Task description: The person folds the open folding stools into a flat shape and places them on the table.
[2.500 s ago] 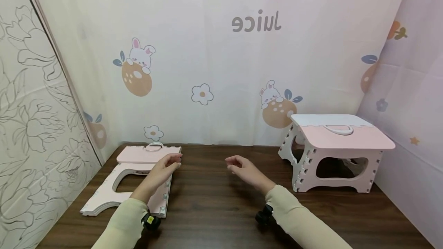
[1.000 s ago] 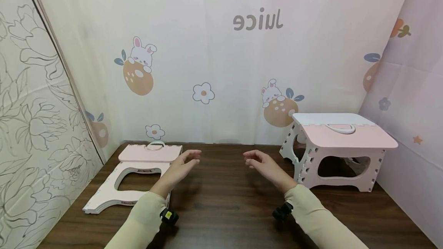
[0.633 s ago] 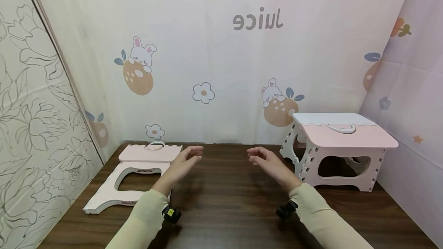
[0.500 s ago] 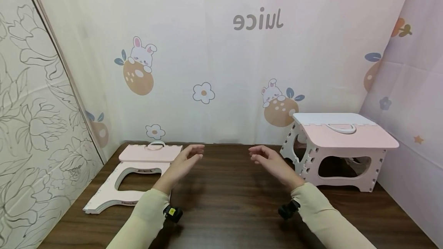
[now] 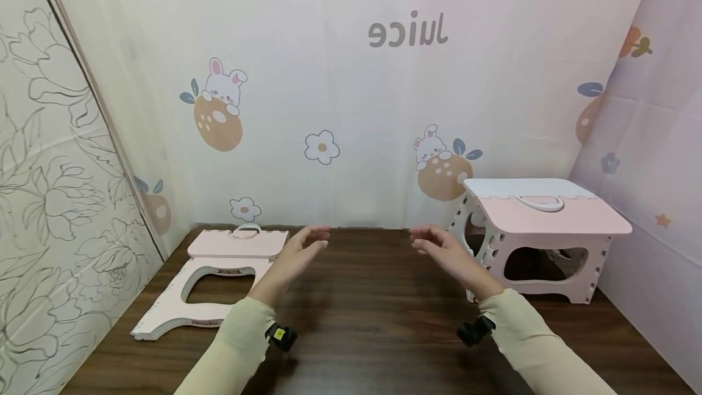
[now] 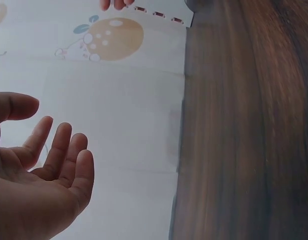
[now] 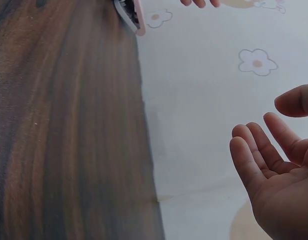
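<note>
My left hand point(image 5: 293, 261) hovers over the table just right of a folded pink and white folding stool point(image 5: 219, 249), covering part of its right side. Its fingers are loosely bent and nothing is between them, as the left wrist view of the same hand point(image 6: 49, 175) shows. My right hand point(image 5: 452, 261) is held up in front of the left legs of an unfolded pink and white folding stool point(image 5: 548, 218), also holding nothing. In the right wrist view the fingers of this hand point(image 7: 274, 175) are spread and relaxed. Both palms face each other across the middle.
Both stools stand on a dark wooden table point(image 5: 367, 322). A pale curtain point(image 5: 351, 78) printed with rabbits and flowers hangs along the back edge. Side curtains point(image 5: 647, 200) close in the right and left. A small black camera sits on each wrist.
My hands have moved forward and to the right, and the gap between them has widened slightly. My left hand has left its place over the folded stool's right part. Neither stool has moved.
</note>
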The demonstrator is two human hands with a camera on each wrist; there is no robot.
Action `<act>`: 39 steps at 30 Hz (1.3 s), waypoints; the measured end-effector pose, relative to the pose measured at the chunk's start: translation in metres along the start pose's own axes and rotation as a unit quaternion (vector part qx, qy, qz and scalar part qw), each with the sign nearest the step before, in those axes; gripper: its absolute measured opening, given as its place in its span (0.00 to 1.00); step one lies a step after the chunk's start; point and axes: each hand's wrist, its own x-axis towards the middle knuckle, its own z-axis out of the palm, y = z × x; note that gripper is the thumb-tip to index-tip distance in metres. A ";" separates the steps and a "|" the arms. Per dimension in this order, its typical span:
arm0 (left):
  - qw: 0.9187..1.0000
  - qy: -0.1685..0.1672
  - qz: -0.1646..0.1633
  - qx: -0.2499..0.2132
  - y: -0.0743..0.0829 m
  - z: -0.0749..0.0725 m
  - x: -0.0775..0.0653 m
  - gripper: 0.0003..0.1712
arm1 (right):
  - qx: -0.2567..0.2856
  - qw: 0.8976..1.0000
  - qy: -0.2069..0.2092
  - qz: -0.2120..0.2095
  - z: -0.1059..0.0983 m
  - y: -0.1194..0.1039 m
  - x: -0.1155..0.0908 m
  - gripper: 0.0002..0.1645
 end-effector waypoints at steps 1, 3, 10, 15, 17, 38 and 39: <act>1.000 -0.002 0.004 0.001 0.001 0.001 0.001 0.21 | -0.003 1.000 0.000 0.000 -0.002 -0.001 -0.001 0.23; 1.000 -0.006 0.011 -0.003 0.003 0.003 0.001 0.21 | -0.014 1.000 0.000 -0.003 -0.005 -0.004 -0.003 0.24; 0.999 -0.018 0.024 -0.011 0.010 0.009 0.002 0.21 | -0.042 0.999 0.002 0.004 -0.017 -0.009 -0.006 0.25; 0.999 -0.016 0.030 -0.013 0.012 0.012 0.004 0.21 | -0.054 0.999 0.004 0.000 -0.021 -0.014 -0.009 0.25; 0.999 -0.017 0.033 -0.014 0.014 0.014 0.004 0.21 | -0.054 0.998 0.004 -0.009 -0.023 -0.017 -0.010 0.26; 0.996 -0.049 0.068 -0.042 0.028 0.054 0.012 0.21 | -0.071 0.996 0.018 -0.046 -0.057 -0.035 -0.035 0.28; 0.995 -0.051 0.073 -0.044 0.029 0.056 0.013 0.21 | -0.073 0.996 0.020 -0.048 -0.058 -0.036 -0.036 0.28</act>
